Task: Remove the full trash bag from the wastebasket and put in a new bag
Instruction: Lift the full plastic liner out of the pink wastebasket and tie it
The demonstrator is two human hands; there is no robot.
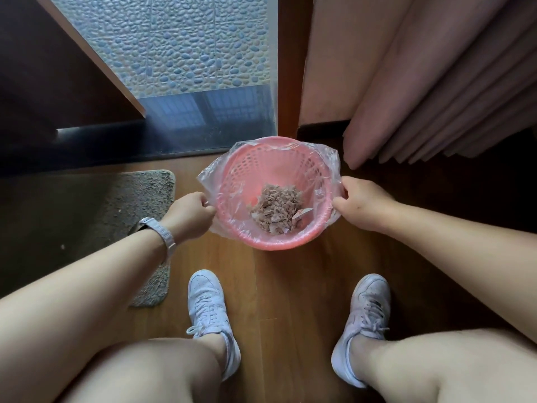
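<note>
Two hands pinch the clear trash bag (pixel 325 161) at opposite sides of the pink wastebasket (pixel 276 242), which sits at the centre of the frame: the left hand (pixel 193 212) at its left edge, the right hand (pixel 360 203) at its right, likely to peel the overhang off the rim evenly. The film is thin and crinkled, with crumpled paper waste (pixel 274 210) at the bottom.

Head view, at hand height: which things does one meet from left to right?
Grey mat, left hand, pink wastebasket, right hand. The clear bag, gripped by both hands, overlaps the wastebasket, so it is left out.
</note>
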